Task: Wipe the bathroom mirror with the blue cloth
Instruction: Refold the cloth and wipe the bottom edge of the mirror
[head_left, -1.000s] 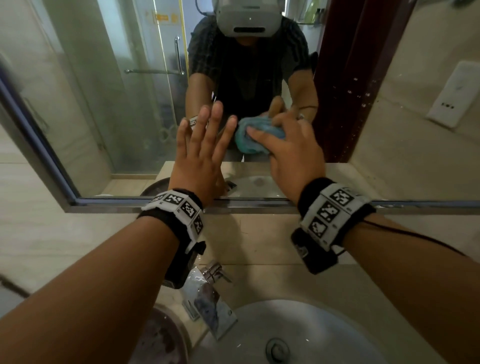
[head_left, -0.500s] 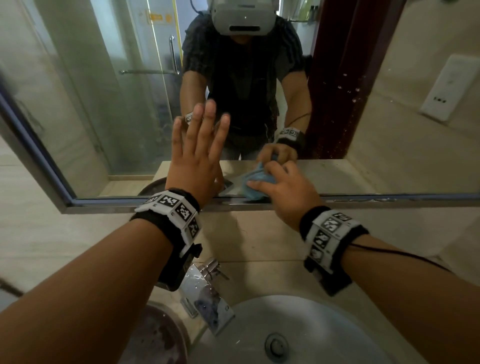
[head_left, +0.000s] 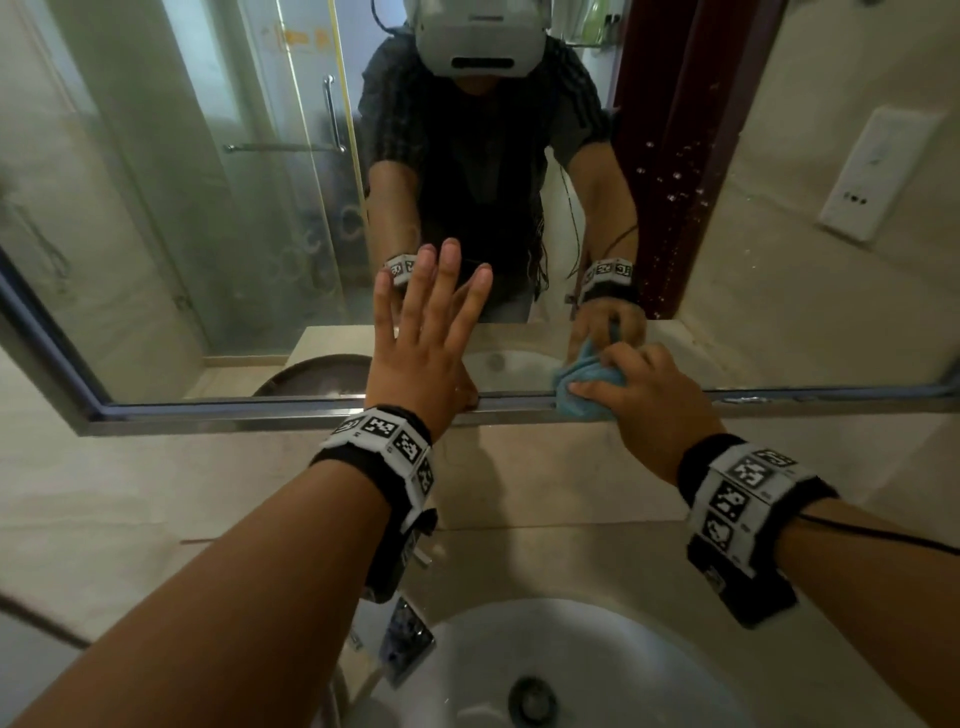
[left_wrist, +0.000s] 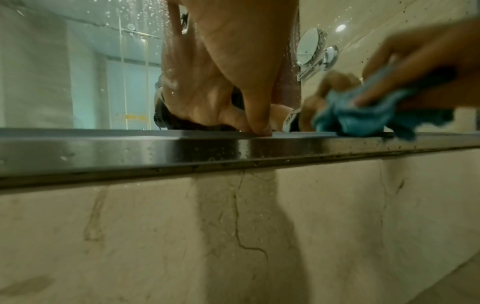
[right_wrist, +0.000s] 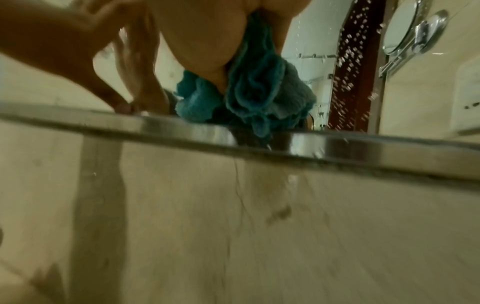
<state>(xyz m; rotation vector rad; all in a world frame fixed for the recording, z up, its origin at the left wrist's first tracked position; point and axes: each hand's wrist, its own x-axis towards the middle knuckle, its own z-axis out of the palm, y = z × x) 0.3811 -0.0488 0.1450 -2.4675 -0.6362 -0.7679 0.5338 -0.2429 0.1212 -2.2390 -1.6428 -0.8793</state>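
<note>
The bathroom mirror (head_left: 208, 208) fills the wall above a steel bottom frame (head_left: 234, 415). My left hand (head_left: 426, 338) lies flat against the glass with its fingers straight and spread. Its thumb rests on the frame ledge, as the left wrist view shows (left_wrist: 259, 127). To its right, my right hand (head_left: 644, 400) grips the bunched blue cloth (head_left: 587, 379) and presses it on the glass at the bottom edge. Part of the cloth hangs over the frame (right_wrist: 259, 127). In the right wrist view the cloth (right_wrist: 254, 92) bulges from under the palm.
Below the mirror is a beige marble wall strip (head_left: 545, 467), then a white sink basin (head_left: 597, 649) with a chrome faucet (head_left: 405, 644). Water spots (head_left: 675, 176) dot the glass at the right. The mirror reflects a shower door, a white wall plate (head_left: 872, 171) and a person.
My right hand has carried the cloth down the glass from mid-height to the bottom frame, then rightward along it. The left hand has stayed flat on the mirror.
</note>
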